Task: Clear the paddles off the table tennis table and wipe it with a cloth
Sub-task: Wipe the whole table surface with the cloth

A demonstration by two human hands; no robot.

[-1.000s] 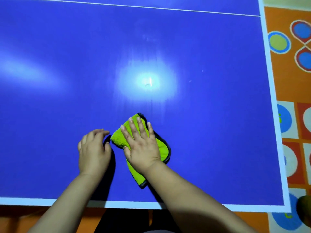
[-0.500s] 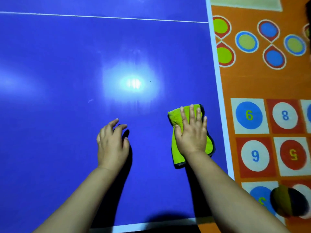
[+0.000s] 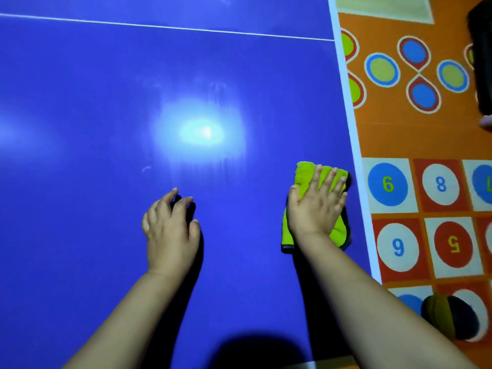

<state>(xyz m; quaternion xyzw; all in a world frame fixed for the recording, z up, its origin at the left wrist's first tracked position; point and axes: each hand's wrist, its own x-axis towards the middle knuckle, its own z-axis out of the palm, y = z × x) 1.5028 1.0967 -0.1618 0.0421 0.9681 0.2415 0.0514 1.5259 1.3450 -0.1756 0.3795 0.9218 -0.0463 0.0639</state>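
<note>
The blue table tennis table [image 3: 106,75] fills most of the view, with a white line across its far part and a white right edge. A folded green cloth [image 3: 304,175] with a dark trim lies near that right edge. My right hand [image 3: 316,206] presses flat on the cloth with fingers spread. My left hand [image 3: 170,225] rests on the bare table to the left, fingertips touching the surface, fingers loosely bent, holding nothing. No paddle is in view.
To the right of the table is an orange floor mat [image 3: 426,134] with numbered circles and coloured rings. A dark and yellow round object [image 3: 450,315] lies on the mat at lower right. A dark shape [image 3: 482,62] stands at the right edge.
My right hand has slid the green cloth from the middle of the table rightward, close to the right edge. My left hand stayed resting on the table.
</note>
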